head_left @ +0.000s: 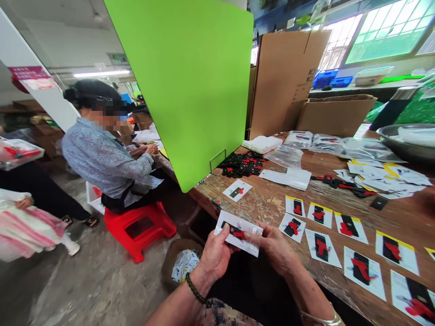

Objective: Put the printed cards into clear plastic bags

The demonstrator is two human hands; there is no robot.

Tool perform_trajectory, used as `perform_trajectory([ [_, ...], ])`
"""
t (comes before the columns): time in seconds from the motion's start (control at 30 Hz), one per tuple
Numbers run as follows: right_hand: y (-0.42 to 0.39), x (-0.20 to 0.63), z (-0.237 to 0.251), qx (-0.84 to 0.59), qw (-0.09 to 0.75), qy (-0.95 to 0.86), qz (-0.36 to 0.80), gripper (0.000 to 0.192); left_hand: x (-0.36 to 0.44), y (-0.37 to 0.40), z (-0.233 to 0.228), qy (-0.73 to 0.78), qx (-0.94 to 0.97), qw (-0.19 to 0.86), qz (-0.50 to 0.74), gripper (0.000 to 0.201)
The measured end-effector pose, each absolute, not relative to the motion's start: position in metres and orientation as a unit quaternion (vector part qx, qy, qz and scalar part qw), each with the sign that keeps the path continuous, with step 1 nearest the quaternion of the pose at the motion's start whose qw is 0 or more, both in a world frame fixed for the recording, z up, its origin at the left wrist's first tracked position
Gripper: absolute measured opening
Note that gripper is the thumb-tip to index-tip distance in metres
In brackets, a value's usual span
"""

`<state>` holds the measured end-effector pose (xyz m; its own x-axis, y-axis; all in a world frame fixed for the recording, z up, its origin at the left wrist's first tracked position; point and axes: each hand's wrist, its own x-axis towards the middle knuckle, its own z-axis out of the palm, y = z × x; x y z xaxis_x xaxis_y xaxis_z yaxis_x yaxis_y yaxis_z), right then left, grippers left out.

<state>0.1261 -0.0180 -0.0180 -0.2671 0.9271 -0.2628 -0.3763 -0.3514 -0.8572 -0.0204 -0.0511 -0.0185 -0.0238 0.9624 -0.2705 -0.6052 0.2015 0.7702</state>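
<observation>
Head view: the left hand (215, 256) grasps a white card (245, 224), thumb on its upper face and fingers beneath. The right hand (280, 246) pinches the card's right end; the grip is closed on it at both sides. The card is held off the near edge of the counter (268, 204), face up, with a black-and-red piece (231, 229) on it. Whether a clear sleeve encloses it cannot be confirmed. Holding it by both ends probably keeps card and piece level.

To the right, laid-out cards (333, 254) lie in uneven rows, each bearing a similar piece; the spacing presumably keeps them from overlapping and within reach. A heap of pieces (242, 165) lies at the far left of the counter beside a green panel (197, 90), which may serve as a divider. Loose cards (384, 180) are piled at far right, near clear packs (326, 142).

Markings: a carton (283, 81) carries printed symbols and small text, illegible. A purple sign (29, 72) at far left has lettering too blurred to read. Several cards show a yellow band; no brand can be made out.
</observation>
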Motion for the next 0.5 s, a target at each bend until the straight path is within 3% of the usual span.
perform_trajectory([
  [0.3, -0.020, 0.130, -0.030, -0.440, 0.461, -0.355, 0.684, 0.049, -0.033, -0.066, -0.012, 0.453, 0.273, 0.646, 0.550, 0.033],
  [0.5, -0.025, 0.135, -0.024, -0.420, 0.384, -0.406, 0.715, 0.044, -0.040, -0.072, -0.017, 0.488, 0.281, 0.639, 0.524, 0.032],
])
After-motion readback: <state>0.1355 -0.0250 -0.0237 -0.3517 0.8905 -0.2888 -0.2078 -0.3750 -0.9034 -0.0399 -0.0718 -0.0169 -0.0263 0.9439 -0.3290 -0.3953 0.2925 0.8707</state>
